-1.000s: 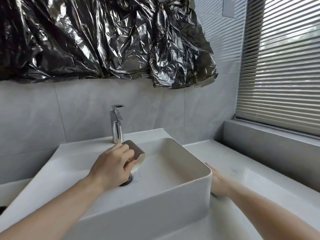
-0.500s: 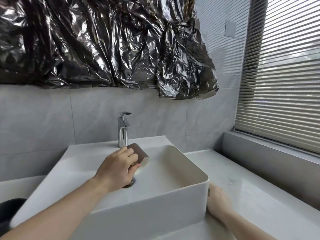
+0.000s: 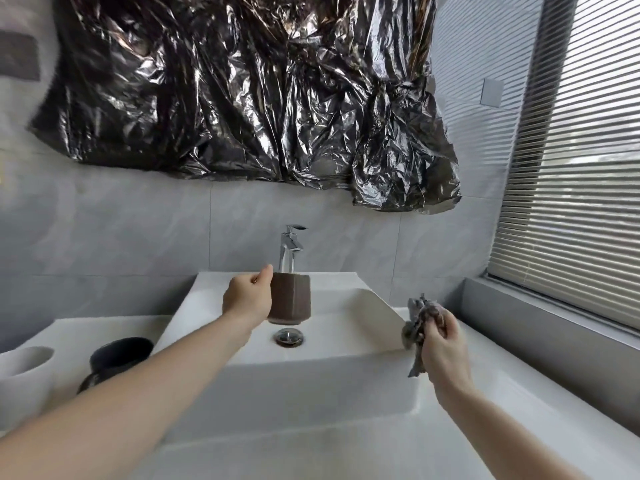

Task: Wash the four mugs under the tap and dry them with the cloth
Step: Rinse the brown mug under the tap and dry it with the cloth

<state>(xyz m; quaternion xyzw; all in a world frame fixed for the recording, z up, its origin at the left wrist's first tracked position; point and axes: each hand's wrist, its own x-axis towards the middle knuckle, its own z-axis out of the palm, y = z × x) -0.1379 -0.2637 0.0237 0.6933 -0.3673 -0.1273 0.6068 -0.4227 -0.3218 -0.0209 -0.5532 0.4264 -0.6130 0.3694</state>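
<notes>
Upright in my left hand (image 3: pixel 247 299), the brown mug (image 3: pixel 290 298) hangs over the white basin (image 3: pixel 311 372), just in front of the chrome tap (image 3: pixel 290 249) and above the drain (image 3: pixel 289 337). My fingers curl round its left side, thumb up by the rim, so that side and any handle are hidden from me; I cannot tell whether water is running. My right hand (image 3: pixel 441 344) is raised over the basin's right edge, pinching a bunched grey cloth (image 3: pixel 420 327); one end sticks up above my fingers and a tail hangs down below my palm, and the rest is lost inside the grip.

Left of the basin, on the white counter (image 3: pixel 519 403), a black mug (image 3: pixel 117 356) sits partly behind my left forearm, its lower part cut off by the arm. Further left a white mug (image 3: pixel 27 362) shows only its rim and part of its wall at the frame edge. Any other mug is out of my sight.

Behind the tap runs a grey tiled wall (image 3: pixel 121 237), with a crumpled sheet of shiny dark plastic (image 3: pixel 242 91) taped across it higher up. On the right a window with closed slatted blinds (image 3: pixel 581 168) stands above a grey sill (image 3: pixel 554 327).
</notes>
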